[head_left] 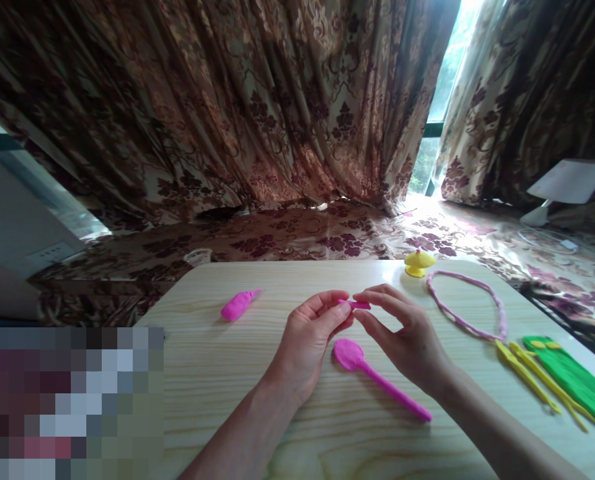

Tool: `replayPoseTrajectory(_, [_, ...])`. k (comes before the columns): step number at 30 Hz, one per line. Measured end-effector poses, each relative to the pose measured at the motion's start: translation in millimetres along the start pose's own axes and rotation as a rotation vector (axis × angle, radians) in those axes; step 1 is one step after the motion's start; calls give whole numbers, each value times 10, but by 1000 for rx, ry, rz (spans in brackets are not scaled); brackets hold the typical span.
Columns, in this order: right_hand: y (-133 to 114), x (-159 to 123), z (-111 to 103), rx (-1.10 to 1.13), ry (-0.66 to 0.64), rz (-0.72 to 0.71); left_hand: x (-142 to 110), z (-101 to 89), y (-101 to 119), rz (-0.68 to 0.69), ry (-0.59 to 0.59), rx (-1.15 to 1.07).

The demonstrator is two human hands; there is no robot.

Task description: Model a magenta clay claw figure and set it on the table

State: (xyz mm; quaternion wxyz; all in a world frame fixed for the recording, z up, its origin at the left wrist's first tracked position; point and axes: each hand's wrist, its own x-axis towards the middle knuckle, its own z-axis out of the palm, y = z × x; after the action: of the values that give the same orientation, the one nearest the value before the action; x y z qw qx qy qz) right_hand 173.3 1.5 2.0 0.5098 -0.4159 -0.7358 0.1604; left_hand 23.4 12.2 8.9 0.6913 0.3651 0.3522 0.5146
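My left hand (313,330) pinches a small, thin strip of pink modelling clay (361,305) between thumb and fingers, just above the table. The fingertips of my right hand (401,321) close on the strip's right end, part of which they hide. Below the hands lies a spoon shaped from pink clay (348,355), its long handle slanting toward the lower right. A lump of pink clay (237,307) with a drawn-out, pointed tip rests on the table to the left of my hands.
On the pale wooden table (217,400) stand a yellow clay lidded shape (419,263) and a pink twisted clay loop (500,317). Farther right are yellow clay tools (527,377) and a green clay slab (572,377). A white lamp (570,181) stands beyond. The lower left is pixelated.
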Motion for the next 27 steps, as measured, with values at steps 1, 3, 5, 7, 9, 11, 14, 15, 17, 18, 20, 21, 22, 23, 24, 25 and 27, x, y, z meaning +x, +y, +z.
replayPoseTrajectory(1, [6, -1, 4, 7, 1, 2, 3, -3, -1, 3, -8, 1])
replayPoseTrajectory(3, [22, -5, 13, 15, 20, 3, 6, -8, -7, 9, -13, -6])
replayPoseTrajectory(5, [32, -10, 22, 17, 30, 2, 5, -8, -17, 10, -5, -11])
replayPoseTrajectory(7, [32, -12, 24, 18, 27, 2, 0, -1, -24, 8, 11, -3])
replayPoseTrajectory(9, [33, -7, 16, 10, 22, 5, 4, -5, -17, 12, 8, 25])
replayPoseTrajectory(11, [52, 3, 0, -22, 29, 15, 38, -53, 15, 42, 6, 115])
replayPoseTrajectory(14, [144, 8, -22, -92, 30, 49, 168, -270, 101, 189, 79, 430])
replayPoseTrajectory(15, [191, 3, -24, -118, 17, 68, 227, -379, 132, 263, 140, 571])
replayPoseTrajectory(17, [291, -18, -15, -195, -24, 114, 341, -616, 186, 423, 258, 895])
replayPoseTrajectory(18, [339, -32, -5, -247, -50, 134, 384, -727, 204, 439, 273, 954])
replayPoseTrajectory(20, [415, -59, 17, -342, -97, 158, 426, -893, 219, 443, 267, 1050])
replayPoseTrajectory(21, [443, -69, 27, -374, -113, 160, 424, -940, 215, 431, 248, 1080])
replayPoseTrajectory(22, [463, -77, 35, -396, -124, 158, 410, -963, 204, 421, 229, 1110])
replayPoseTrajectory(23, [478, -83, 40, -409, -131, 157, 387, -965, 188, 413, 205, 1145])
replayPoseTrajectory(24, [489, -88, 43, -419, -137, 156, 361, -954, 168, 409, 178, 1190])
replayPoseTrajectory(25, [498, -91, 44, -432, -147, 155, 335, -936, 147, 411, 149, 1248])
replayPoseTrajectory(27, [516, -101, 43, -455, -174, 149, 300, -901, 111, 434, 94, 1392])
